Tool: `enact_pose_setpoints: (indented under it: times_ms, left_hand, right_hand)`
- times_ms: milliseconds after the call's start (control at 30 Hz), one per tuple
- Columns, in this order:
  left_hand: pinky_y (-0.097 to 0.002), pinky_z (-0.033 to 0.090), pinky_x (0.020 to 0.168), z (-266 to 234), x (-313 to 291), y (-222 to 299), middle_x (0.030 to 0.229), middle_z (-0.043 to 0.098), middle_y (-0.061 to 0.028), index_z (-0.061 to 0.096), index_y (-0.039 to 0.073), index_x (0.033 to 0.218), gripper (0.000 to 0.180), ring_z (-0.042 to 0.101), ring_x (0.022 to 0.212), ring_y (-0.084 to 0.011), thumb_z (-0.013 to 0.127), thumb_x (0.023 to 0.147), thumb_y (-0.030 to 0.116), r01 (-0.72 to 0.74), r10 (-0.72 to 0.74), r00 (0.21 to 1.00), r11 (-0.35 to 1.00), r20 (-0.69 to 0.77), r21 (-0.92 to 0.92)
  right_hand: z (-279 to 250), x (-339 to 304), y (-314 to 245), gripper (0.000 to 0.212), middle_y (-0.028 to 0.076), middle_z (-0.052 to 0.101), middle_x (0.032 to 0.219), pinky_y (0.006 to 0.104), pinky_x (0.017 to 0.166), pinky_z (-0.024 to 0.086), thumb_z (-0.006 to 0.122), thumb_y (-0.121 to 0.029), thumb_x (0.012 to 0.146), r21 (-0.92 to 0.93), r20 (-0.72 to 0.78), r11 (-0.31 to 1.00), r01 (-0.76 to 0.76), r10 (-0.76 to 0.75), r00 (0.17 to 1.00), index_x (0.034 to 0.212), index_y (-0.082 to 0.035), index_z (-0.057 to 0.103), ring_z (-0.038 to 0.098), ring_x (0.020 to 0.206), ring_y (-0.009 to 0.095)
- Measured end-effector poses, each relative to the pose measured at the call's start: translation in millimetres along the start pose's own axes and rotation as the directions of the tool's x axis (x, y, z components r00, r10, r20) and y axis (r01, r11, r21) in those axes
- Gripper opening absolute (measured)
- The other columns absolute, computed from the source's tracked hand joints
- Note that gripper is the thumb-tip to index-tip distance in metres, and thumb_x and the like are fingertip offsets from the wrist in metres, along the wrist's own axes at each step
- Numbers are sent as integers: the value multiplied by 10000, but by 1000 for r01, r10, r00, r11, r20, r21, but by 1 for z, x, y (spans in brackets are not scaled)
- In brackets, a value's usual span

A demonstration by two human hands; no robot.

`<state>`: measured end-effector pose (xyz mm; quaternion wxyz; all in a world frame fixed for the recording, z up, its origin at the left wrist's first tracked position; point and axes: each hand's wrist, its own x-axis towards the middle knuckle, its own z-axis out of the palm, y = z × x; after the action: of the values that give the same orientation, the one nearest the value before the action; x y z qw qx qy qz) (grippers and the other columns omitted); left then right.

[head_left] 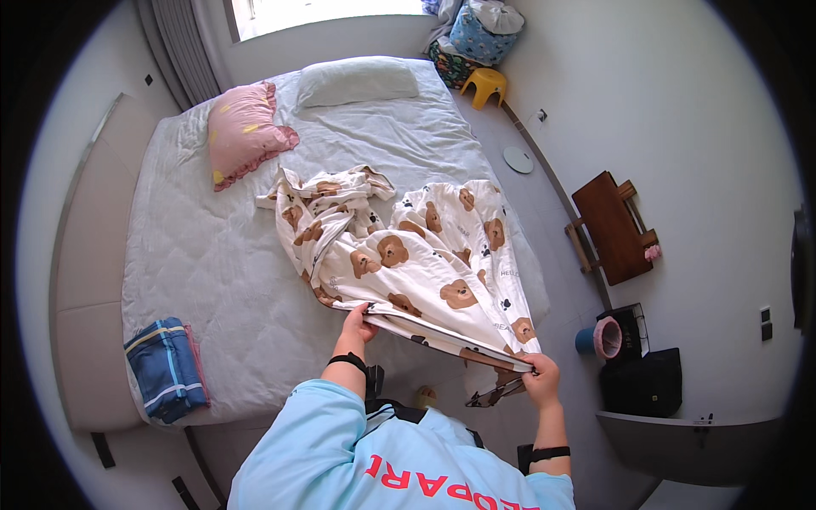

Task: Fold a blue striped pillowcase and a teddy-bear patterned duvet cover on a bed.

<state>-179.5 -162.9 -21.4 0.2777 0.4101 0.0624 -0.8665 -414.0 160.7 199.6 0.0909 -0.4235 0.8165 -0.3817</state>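
Note:
A white cloth with brown bear heads, which looks like a duvet cover, lies rumpled over the near right part of the bed. Its near edge, dark-piped, is stretched between my two hands beyond the mattress. My left hand is closed on that edge near the middle. Farther right, my right hand grips the corner end, and a loose flap hangs below it. The cloth's far part is bunched in folds on the pale green sheet.
A pink frilled pillow and a pale green pillow lie on the bed. Folded blue cloth rests at its near left. Along the right wall are a yellow stool, a brown wooden table, a bin and a black bag.

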Motion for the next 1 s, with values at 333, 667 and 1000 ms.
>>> enact_pose_setpoints:
  times_ms: [333, 667, 1000]
  left_hand:
    - [-226, 465, 659, 110, -180, 105, 823, 618, -28, 609, 16, 864, 60, 577, 712, -106, 575, 817, 28, -861, 820, 509, 490, 262, 139]
    - [-380, 498, 711, -130, -262, 134, 988, 546, -127, 470, -20, 1143, 483, 569, 860, -240, 461, 668, -109, -933, 857, 208, 318, -471, 167]
    - [-440, 465, 873, -150, -146, 77, 1016, 637, -96, 612, 60, 1026, 320, 605, 956, -252, 472, 857, 293, -278, 247, 932, 957, -266, -85]
  right_hand:
    - [38, 52, 10, 130, 105, 598, 760, 325, 638, 463, 594, -67, 665, -141, 134, 984, 112, -93, 987, 792, -41, 600, 572, 711, 276]
    - [137, 89, -35, 167, 129, 612, 784, 387, 671, 465, 587, -109, 660, -79, 557, 933, 350, -250, 792, 824, -79, 605, 585, 764, 317]
    - [109, 87, 91, 303, 129, 647, 897, 359, 806, 471, 595, -178, 652, -401, 668, 913, 73, 236, 706, 940, -117, 664, 610, 880, 281]
